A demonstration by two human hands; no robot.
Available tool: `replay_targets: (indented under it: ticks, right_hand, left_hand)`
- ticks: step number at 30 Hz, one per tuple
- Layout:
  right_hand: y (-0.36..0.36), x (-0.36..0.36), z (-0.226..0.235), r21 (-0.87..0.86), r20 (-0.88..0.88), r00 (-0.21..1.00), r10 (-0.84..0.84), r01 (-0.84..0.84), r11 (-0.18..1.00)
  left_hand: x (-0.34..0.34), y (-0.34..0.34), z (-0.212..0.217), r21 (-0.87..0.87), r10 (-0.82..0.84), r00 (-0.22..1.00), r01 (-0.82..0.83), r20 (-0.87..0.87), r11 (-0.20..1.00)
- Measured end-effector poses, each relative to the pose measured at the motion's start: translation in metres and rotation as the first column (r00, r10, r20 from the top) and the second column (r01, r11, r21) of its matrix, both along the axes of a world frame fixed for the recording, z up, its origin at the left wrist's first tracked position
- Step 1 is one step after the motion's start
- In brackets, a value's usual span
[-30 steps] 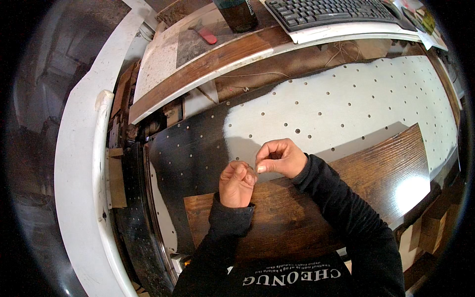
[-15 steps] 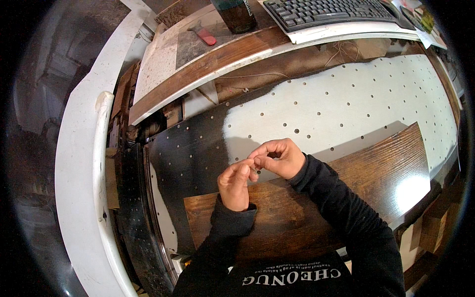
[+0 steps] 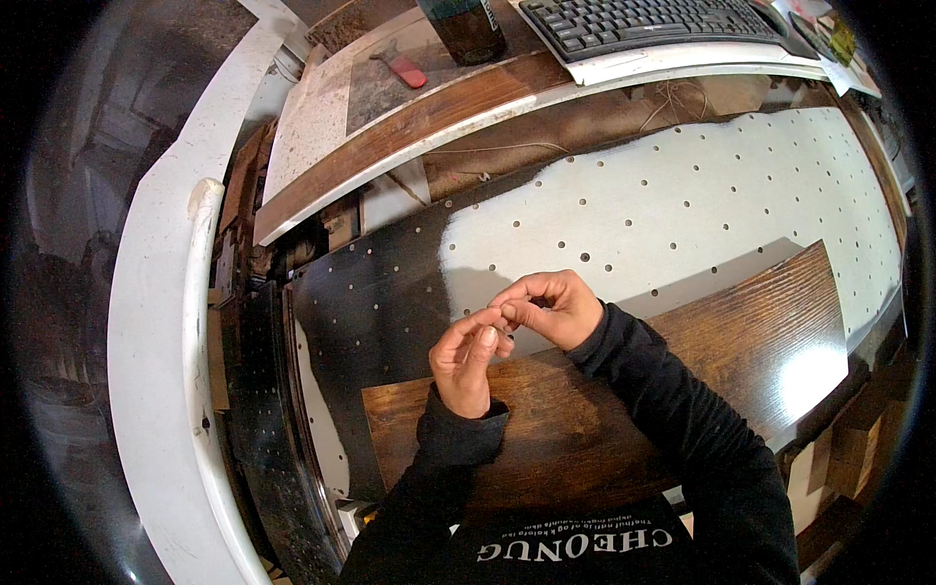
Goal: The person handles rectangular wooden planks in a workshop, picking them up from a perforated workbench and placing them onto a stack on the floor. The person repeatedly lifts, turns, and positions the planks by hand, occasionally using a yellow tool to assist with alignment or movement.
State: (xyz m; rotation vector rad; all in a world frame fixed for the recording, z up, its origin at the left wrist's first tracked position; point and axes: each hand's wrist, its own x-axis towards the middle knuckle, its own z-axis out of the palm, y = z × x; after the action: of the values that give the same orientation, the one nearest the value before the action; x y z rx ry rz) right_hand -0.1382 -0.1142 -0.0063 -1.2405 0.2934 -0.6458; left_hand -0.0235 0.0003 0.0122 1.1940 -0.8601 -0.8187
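We look to be at fine fingertip work: our left hand [image 3: 466, 363], loosely curled, meets our right hand [image 3: 553, 309], its thumb and forefinger drawn together, above the far edge of the brown board [image 3: 585, 424]. We cannot tell whether either grips something small or is closed on nothing. The board lies on the holed bench [image 3: 624, 216], which shows beyond it. We judge the next move calls for steady, light fingertips above the board.
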Motion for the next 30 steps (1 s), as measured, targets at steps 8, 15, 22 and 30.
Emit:
replay_targets:
  ticks: [8, 15, 22, 30]
  right_hand:
    - [0.003, 0.001, 0.004, -0.298, -0.095, 0.946, -0.309, 0.269, 0.916]
    - [-0.004, 0.0, 0.005, 0.012, -0.072, 0.917, -0.392, 0.393, 0.919]
    - [-0.005, -0.006, 0.018, -0.666, 0.225, 0.69, -0.688, 0.624, 0.408]
    - [-0.002, -0.008, 0.024, -0.75, 0.164, 0.729, -0.664, 0.53, 0.397]
  left_hand:
    - [-0.009, 0.0, 0.014, 0.139, 0.006, 0.976, -0.038, 0.219, 0.99]
    - [-0.006, 0.008, 0.003, -0.002, 0.064, 0.857, -0.073, 0.511, 0.997]
    - [-0.01, 0.004, 0.007, -0.104, 0.014, 0.696, 0.087, 0.718, 0.991]
    - [-0.01, 0.003, 0.006, -0.075, 0.028, 0.693, 0.037, 0.721, 0.996]
